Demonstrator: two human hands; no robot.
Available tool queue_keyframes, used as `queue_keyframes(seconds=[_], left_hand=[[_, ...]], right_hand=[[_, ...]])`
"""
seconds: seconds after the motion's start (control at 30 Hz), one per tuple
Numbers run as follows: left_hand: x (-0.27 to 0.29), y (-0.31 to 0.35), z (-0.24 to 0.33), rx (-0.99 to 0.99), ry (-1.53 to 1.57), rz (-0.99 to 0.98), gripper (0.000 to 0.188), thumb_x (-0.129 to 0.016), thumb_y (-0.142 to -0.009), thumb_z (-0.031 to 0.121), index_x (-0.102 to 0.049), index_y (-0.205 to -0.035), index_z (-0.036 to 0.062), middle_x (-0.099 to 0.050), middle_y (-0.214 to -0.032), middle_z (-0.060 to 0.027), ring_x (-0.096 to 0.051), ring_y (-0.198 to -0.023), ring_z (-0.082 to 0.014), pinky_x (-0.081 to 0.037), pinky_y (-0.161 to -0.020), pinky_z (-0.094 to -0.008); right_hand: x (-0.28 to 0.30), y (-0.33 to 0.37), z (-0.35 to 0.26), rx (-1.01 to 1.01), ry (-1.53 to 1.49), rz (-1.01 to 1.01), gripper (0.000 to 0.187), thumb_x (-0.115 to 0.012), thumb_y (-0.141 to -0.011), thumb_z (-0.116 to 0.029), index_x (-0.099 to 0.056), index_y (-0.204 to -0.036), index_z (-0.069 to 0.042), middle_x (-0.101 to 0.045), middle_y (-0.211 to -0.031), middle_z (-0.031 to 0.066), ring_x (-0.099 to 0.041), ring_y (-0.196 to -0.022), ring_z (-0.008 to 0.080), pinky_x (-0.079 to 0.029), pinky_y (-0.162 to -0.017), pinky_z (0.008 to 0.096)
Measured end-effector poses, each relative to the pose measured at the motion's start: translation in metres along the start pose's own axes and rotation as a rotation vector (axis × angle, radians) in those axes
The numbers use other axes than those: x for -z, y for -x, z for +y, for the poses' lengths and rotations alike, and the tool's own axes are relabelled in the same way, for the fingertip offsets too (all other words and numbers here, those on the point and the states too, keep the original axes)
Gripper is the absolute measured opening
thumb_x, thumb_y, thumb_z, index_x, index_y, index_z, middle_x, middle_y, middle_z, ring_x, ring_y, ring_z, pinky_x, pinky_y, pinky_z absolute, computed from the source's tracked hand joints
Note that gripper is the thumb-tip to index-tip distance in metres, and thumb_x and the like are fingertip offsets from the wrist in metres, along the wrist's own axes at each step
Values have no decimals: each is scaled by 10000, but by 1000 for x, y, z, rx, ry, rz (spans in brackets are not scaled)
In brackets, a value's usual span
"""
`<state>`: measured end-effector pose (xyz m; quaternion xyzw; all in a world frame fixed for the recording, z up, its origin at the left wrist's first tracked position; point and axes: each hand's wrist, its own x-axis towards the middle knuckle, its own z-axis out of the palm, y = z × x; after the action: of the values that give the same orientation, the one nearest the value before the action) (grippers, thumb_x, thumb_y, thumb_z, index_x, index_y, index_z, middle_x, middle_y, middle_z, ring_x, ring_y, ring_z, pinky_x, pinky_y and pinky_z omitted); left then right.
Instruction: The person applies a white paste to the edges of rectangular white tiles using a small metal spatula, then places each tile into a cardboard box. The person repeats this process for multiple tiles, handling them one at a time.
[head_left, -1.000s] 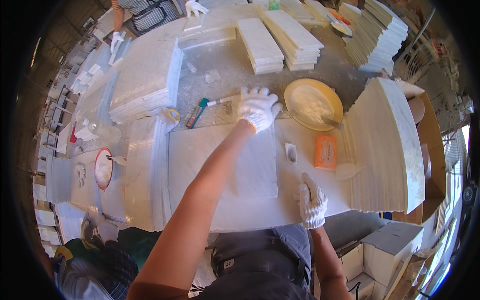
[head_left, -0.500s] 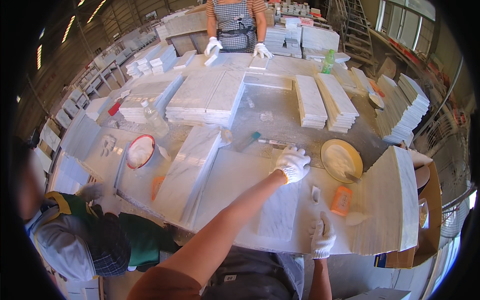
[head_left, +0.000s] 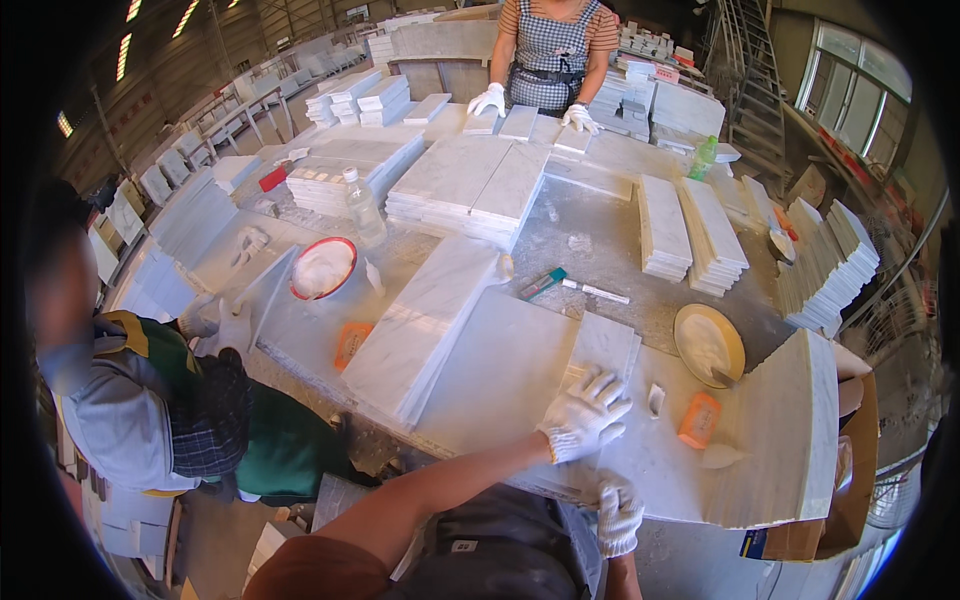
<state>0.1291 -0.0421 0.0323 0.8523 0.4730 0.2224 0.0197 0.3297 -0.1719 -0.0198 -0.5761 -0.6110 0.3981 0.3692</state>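
A narrow grey-veined marble slab lies lengthwise before me on a larger pale slab. My left hand, in a white knit glove, rests on its nearer part with the fingers stretched out. At the table's near edge is my right hand, gloved too, its fingers curled close to the slab's near end; what they hold, if anything, is hidden. Just right of the narrow slab lies a small white chip. Beyond it sit an orange box and a yellow bowl of white paste with a scraper.
Marble stacks stand left, mid-table and right. A marker and teal-ended brush lie ahead. A red-rimmed bowl and clear bottle stand left. Co-workers work at left and across the table.
My left hand has slid from the narrow slab's far end toward me. My right hand has moved left and nearer, to the table edge. The co-worker across has set a tile down. My view has shifted.
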Motion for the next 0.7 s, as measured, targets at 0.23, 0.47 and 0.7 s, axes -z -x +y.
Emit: queue_keyframes(seconds=[0.23,0.47,0.7], left_hand=[[17,41,14,16,48,-16,481,-601,-1014,446,-702,-1345,112,-616,-1469,-126,-486,-1449,-310,-298,-1277,-510],[17,41,13,28,54,18,453,-628,-1001,408,-702,-1332,107,-640,-1417,-120,-516,-1419,-300,-333,-1261,-482],[-13,56,3,15,222,127,377,-715,-1005,277,-687,-1320,73,-595,-1479,-183,-487,-1450,-396,-381,-1225,-530]], right_hand=[[30,55,-12,-286,13,-715,391,-685,-1038,-423,-778,-1218,-89,-801,-1047,106,-759,-943,217,-600,-829,342],[44,79,46,-374,850,-730,447,-671,-957,-446,-736,-1354,-252,-745,-1312,141,-706,-1214,360,-556,-1041,467],[32,86,92,-367,742,-709,405,-677,-959,-424,-761,-1281,-194,-789,-1175,116,-755,-1103,311,-598,-916,408]])
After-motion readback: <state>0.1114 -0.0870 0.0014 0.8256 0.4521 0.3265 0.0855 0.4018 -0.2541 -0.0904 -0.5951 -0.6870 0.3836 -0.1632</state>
